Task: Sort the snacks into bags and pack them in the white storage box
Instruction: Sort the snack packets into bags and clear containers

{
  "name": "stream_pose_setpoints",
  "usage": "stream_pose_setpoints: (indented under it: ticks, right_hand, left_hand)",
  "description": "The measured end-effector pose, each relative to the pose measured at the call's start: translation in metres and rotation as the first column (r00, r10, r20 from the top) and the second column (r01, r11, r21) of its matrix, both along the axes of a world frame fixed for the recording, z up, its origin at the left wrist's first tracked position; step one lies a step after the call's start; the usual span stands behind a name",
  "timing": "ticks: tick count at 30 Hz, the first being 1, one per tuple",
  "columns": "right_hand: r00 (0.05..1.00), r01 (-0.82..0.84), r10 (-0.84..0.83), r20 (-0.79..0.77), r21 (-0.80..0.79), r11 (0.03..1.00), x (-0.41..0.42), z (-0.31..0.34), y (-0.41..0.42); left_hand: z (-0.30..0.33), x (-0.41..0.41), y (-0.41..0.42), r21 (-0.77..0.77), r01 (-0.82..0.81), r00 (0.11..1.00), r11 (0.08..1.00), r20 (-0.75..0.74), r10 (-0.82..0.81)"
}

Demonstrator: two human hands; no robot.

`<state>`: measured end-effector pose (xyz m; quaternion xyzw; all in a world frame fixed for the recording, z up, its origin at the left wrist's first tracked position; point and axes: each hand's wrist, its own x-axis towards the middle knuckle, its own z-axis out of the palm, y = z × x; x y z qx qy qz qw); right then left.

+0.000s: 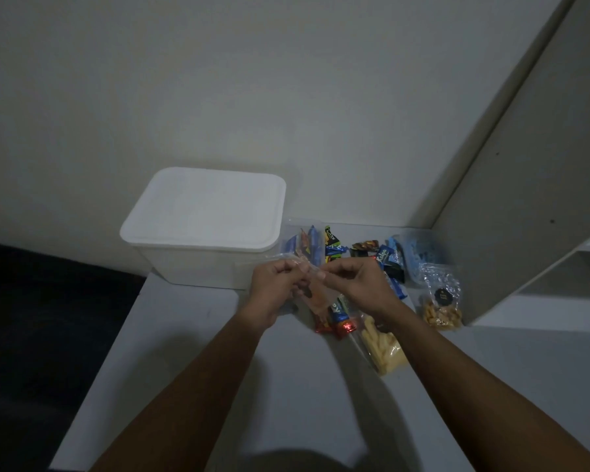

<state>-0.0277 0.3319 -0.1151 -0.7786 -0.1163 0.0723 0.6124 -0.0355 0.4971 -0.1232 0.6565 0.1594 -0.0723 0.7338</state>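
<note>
Clear bag (324,306) held above the table, between the two hands, just in front of the white storage box (198,233). Contents: several foil-wrapped snack bars, red-orange ends at the bottom; one blue wrapper shows part of a word beginning "K", the rest hidden. Left hand (275,289) and right hand (358,284) close together, nearly touching, fingers curled, each pinching the bag's top edge.

Storage box: lid on, sits at the table's far left corner against the wall. Body translucent white; contents not discernible.

Just right of the box: a second clear bag (307,238) with blue, orange and green wrappers. Beyond that, loose wrapped snacks (384,258) on the table; one blue wrapper reads "Kalpa". Other print too small to read. A blue-tinted bag (419,255) lies at the far right by the wall. Near it, a clear bag of brown nuts (443,306) with a dark round label, text unreadable. Under the right wrist, a clear bag of pale yellow sticks (384,345).

Surface: pale grey table (191,335), matte. Plain off-white wall (286,80) behind. White shelving unit (539,206) to the right. Dark floor (31,318) to the left. Light dim.
</note>
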Motion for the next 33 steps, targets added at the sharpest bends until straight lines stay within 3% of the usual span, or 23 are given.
stream_pose_setpoints:
  ticks: [7,13,20,25,28,33]
  right_hand:
    - [0.993,0.081,-0.089,-0.078,-0.098,0.992,0.006,-0.008,0.001]
    - [0.995,0.051,-0.066,-0.077,-0.184,0.982,0.005,-0.013,0.003]
    - [0.998,-0.063,0.055,-0.033,-0.353,0.933,0.007,-0.012,0.001]
    - [0.989,-0.147,0.131,-0.068,-0.413,0.899,0.013,-0.016,-0.001]
    - [0.990,-0.138,0.129,-0.050,-0.453,0.881,0.017,-0.018,0.007]
    - [0.997,-0.082,0.076,-0.033,-0.509,0.857,0.027,-0.031,0.032]
  left_hand:
    - [0.002,-0.002,0.001,0.097,0.057,0.998,0.994,0.006,-0.058]
    - [0.000,-0.005,0.001,0.093,0.055,0.998,0.994,-0.044,-0.051]
    - [-0.003,-0.004,0.005,0.135,-0.129,0.984,0.982,-0.104,0.143]
    - [-0.008,-0.011,0.021,0.214,-0.027,0.999,0.977,-0.039,0.036]
    - [-0.014,-0.014,0.034,0.264,0.021,0.997,0.964,-0.072,-0.002]
    - [-0.022,-0.016,0.045,0.280,-0.087,0.980,0.956,-0.149,0.133]
